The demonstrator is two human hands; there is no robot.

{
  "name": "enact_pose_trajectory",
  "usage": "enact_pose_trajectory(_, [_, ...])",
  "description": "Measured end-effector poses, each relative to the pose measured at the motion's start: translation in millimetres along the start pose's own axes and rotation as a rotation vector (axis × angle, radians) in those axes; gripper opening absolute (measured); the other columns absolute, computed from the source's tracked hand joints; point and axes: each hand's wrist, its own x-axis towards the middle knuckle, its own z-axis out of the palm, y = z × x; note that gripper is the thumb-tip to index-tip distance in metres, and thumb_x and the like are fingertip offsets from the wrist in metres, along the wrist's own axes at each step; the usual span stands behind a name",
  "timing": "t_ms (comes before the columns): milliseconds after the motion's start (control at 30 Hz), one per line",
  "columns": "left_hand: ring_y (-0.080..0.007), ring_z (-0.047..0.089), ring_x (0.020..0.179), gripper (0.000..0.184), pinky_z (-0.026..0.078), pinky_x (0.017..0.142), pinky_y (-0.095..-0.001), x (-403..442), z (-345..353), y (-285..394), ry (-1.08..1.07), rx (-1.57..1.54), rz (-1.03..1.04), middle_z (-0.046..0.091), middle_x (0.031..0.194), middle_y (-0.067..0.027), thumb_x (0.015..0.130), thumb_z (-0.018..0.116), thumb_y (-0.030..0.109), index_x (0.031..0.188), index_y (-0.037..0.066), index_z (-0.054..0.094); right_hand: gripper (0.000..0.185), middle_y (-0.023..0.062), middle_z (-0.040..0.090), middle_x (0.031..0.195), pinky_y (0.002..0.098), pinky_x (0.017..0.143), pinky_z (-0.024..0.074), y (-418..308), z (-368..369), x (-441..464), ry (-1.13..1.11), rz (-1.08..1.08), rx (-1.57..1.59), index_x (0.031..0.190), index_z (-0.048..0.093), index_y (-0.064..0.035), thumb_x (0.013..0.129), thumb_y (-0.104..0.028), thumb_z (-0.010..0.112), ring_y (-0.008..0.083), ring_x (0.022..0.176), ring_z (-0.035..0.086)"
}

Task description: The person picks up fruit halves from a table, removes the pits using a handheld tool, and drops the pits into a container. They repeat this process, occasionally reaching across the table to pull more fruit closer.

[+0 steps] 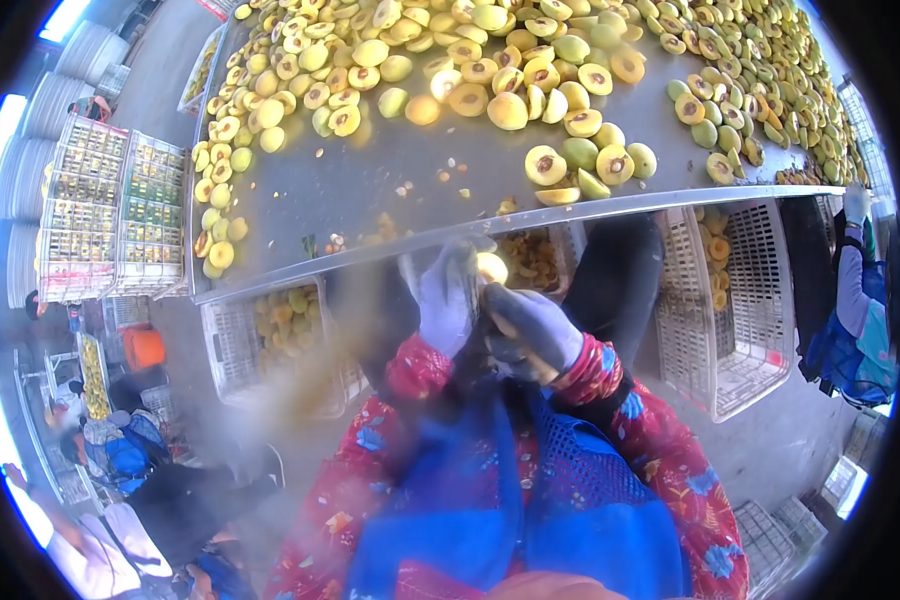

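Observation:
Both hands are close together in front of my body, just below the table's near edge, in pale gloves with dark palms. My left hand (447, 297) is closed on a yellow peach-like fruit (491, 267), which shows brightly between the hands. My right hand (542, 335) is closed around a tan, wooden-looking tool handle (527, 345). The tool's working end is hidden by the fingers and blur, so its kind is unclear. Several halved fruits (613, 164) with brown hollows lie on the metal table (370, 190) above the hands.
Larger heaps of fruit (770, 60) cover the far side of the table. Plastic crates with fruit stand beneath it, one at left (230, 345) and one at right (685, 330). Stacked crates (85, 205) rise at the left. A co-worker's sleeve (851, 285) shows at the right edge.

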Motion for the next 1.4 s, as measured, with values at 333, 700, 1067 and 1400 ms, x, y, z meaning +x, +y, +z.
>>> enact_pose_trajectory(333, [-0.0295, 0.063, 0.094, 0.045, 0.051, 0.082, -0.0355, -4.8, -65.7, 14.1, 0.261, 0.040, -0.227, 0.063, 0.105, -0.0162, 0.097, 0.050, 0.041, 0.116, 0.001, 0.055, 0.036, 0.0076, 0.059, 0.070, 0.0208, 0.036, 0.0394, -0.6, -32.7, 2.1, -0.413, 0.106, 0.348, 0.106, 0.057, -0.0021, 0.100, -0.036, 0.047, 0.0072, 0.049, 0.053])
enact_pose_trajectory(700, [-0.0287, 0.055, 0.116, 0.041, 0.045, 0.094, -0.0360, 104.3, -322.8, 69.4, 0.127, 0.852, -0.187, 0.055, 0.125, -0.0183, 0.099, 0.045, 0.031, 0.130, 0.005, 0.049, 0.027, 0.0056, 0.063, 0.073, 0.0285, 0.050, 0.0471, -199.5, -60.9, -42.8, 1.026, -0.697, -1.281, 0.105, 0.060, -0.0006, 0.082, -0.013, 0.065, 0.0115, 0.058, 0.057])
enact_pose_trajectory(1067, [-0.0302, 0.050, 0.120, 0.058, 0.038, 0.102, -0.0394, 412.1, -263.2, -4.7, 0.214, 0.844, -0.174, 0.051, 0.132, -0.0162, 0.088, 0.059, 0.050, 0.134, 0.015, 0.047, 0.048, 0.0043, 0.057, 0.107, 0.0307, 0.080, 0.0485, -418.8, -201.3, 56.8, 0.779, -1.002, -0.697, 0.128, 0.049, -0.0094, 0.083, -0.012, 0.067, 0.0160, 0.095, 0.056])
enact_pose_trajectory(1400, [-0.0371, 0.043, 0.124, 0.057, 0.037, 0.105, -0.0420, 370.4, -127.6, 30.5, -0.211, 1.014, 0.172, 0.047, 0.128, -0.0213, 0.081, 0.068, 0.045, 0.125, 0.011, 0.054, 0.053, 0.0127, 0.064, 0.110, 0.0355, 0.088, 0.0485, -349.6, -74.5, 150.3, 0.698, -0.425, -1.748, 0.131, 0.053, -0.0140, 0.083, -0.030, 0.068, 0.0229, 0.100, 0.062])
